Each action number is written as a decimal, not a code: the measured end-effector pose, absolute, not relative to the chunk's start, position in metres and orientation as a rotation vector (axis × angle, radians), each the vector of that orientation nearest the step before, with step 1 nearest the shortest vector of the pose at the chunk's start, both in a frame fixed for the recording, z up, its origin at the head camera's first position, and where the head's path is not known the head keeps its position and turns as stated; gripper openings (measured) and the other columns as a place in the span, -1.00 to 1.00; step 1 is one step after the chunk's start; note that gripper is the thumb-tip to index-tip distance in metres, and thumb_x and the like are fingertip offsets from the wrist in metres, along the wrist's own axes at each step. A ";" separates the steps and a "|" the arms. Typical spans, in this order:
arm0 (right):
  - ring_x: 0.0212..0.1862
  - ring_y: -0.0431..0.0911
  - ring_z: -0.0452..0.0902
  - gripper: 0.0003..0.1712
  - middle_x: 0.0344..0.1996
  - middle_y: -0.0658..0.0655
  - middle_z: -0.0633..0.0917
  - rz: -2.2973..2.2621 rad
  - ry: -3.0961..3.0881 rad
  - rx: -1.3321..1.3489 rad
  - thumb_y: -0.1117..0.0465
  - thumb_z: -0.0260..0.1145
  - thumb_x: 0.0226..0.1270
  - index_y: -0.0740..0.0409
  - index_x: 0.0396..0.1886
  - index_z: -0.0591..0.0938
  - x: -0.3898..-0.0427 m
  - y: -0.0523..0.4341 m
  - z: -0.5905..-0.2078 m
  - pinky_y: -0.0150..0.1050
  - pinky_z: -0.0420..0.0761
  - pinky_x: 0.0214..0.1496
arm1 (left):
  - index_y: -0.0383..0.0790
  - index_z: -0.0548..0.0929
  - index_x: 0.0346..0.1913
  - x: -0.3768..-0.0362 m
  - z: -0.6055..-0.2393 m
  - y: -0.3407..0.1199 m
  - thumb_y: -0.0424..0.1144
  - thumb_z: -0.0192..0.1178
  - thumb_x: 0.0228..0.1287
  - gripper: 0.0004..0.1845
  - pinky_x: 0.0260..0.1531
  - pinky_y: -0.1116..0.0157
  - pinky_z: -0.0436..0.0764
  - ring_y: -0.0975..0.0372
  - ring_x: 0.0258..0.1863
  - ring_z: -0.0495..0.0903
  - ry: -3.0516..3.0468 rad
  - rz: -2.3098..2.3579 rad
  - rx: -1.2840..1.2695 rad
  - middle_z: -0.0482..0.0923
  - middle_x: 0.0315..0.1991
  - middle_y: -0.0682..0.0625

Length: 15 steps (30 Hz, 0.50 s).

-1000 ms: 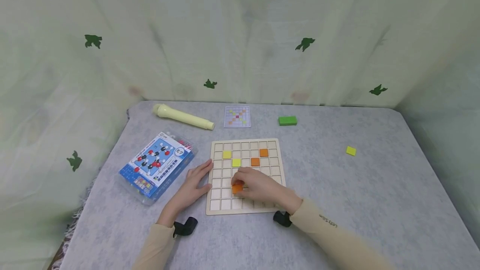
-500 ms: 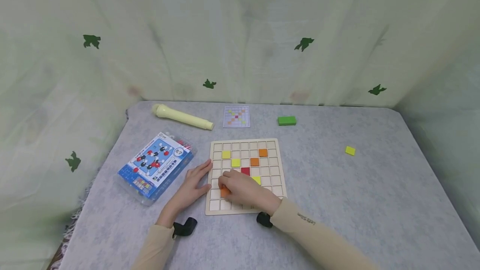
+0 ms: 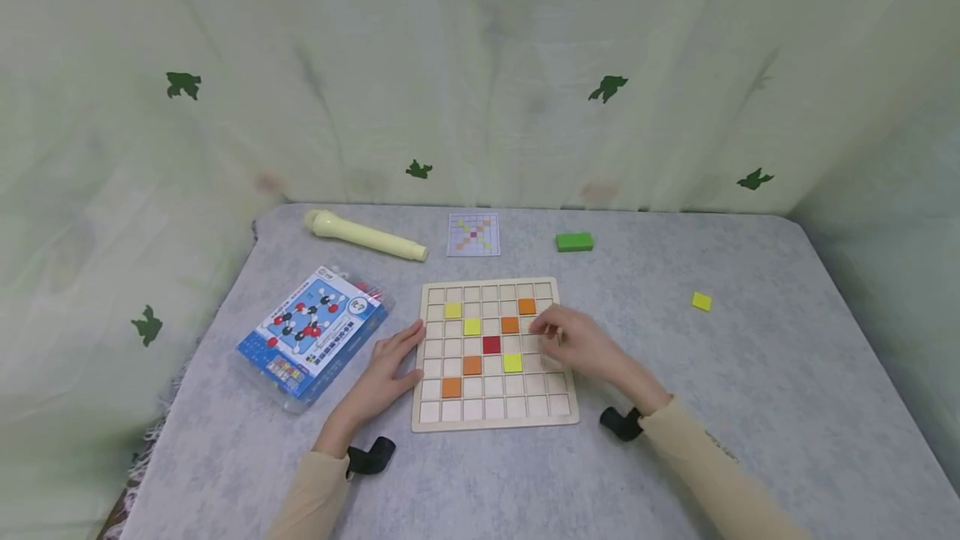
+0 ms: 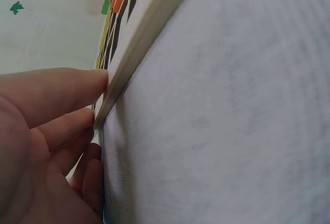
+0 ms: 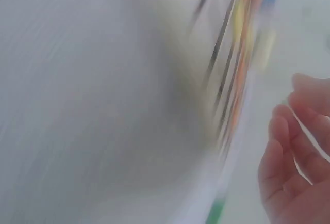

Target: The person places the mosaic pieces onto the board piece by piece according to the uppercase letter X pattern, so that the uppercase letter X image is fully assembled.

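Observation:
A pale wooden grid board lies flat in the head view. Set in its cells are a red tile, several orange tiles and three yellow tiles, forming two crossing diagonals. My left hand touches the board's left edge with straight fingers; the left wrist view shows the thumb against the board's side. Over the board's right side hovers my right hand, fingers loosely bent, nothing visible between them. A loose yellow tile lies farther right on the table.
Behind the board are a pattern card and a green block. A pale yellow microphone-shaped tube lies at the back left, above a blue-labelled box. The grey-clothed table ends at a curtain.
My right hand set an orange tile into a lower-left cell, let go of it and moved right. That uncovered the red tile and other tiles. The left hand stayed at the board's edge.

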State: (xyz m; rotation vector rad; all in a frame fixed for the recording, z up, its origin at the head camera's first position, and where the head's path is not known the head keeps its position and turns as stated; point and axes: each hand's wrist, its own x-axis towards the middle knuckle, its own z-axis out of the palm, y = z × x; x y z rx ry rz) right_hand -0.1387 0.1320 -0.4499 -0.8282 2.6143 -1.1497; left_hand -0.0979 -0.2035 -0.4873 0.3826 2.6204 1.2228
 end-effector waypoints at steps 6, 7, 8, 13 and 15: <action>-0.12 0.06 0.50 -0.74 -0.13 0.23 0.60 -1.178 2.838 -0.457 0.41 0.30 0.24 0.31 -0.06 0.60 -0.151 0.238 -0.458 -0.02 0.50 -0.10 | -0.27 0.16 0.46 -0.097 -0.487 -0.204 -0.35 0.17 0.31 -0.30 0.19 -0.07 0.16 0.02 0.32 0.02 2.618 1.239 0.377 0.00 0.50 -0.08; -0.08 0.10 0.48 -0.73 -0.10 0.26 0.58 -1.159 2.866 -0.383 0.40 0.29 0.26 0.32 -0.04 0.59 -0.152 0.254 -0.459 0.02 0.48 -0.08 | -0.27 0.15 0.46 -0.097 -0.487 -0.204 -0.35 0.17 0.31 -0.30 0.19 -0.07 0.16 0.02 0.32 0.02 2.616 1.241 0.379 0.00 0.50 -0.08; -0.05 0.14 0.45 -0.72 -0.06 0.29 0.55 -1.147 2.883 -0.315 0.40 0.27 0.27 0.33 -0.02 0.58 -0.153 0.268 -0.460 0.06 0.46 -0.06 | -0.27 0.15 0.46 -0.097 -0.486 -0.203 -0.34 0.17 0.32 -0.30 0.19 -0.07 0.16 0.01 0.32 0.02 2.613 1.242 0.382 0.00 0.50 -0.09; 0.05 0.28 0.34 -0.67 0.04 0.43 0.45 -0.988 2.957 -0.142 0.39 0.27 0.24 0.39 0.00 0.56 -0.160 0.317 -0.465 0.20 0.34 0.02 | -0.27 0.16 0.46 -0.097 -0.486 -0.203 -0.32 0.17 0.33 -0.31 0.18 -0.07 0.17 0.02 0.31 0.03 2.610 1.244 0.387 0.00 0.50 -0.08; 0.00 0.28 0.36 -0.69 -0.02 0.44 0.47 -0.925 2.975 -0.160 0.41 0.28 0.21 0.42 -0.04 0.56 -0.162 0.325 -0.468 0.19 0.35 -0.01 | -0.26 0.16 0.46 -0.097 -0.486 -0.203 -0.32 0.17 0.33 -0.31 0.17 -0.06 0.17 0.02 0.30 0.04 2.614 1.242 0.385 0.00 0.50 -0.08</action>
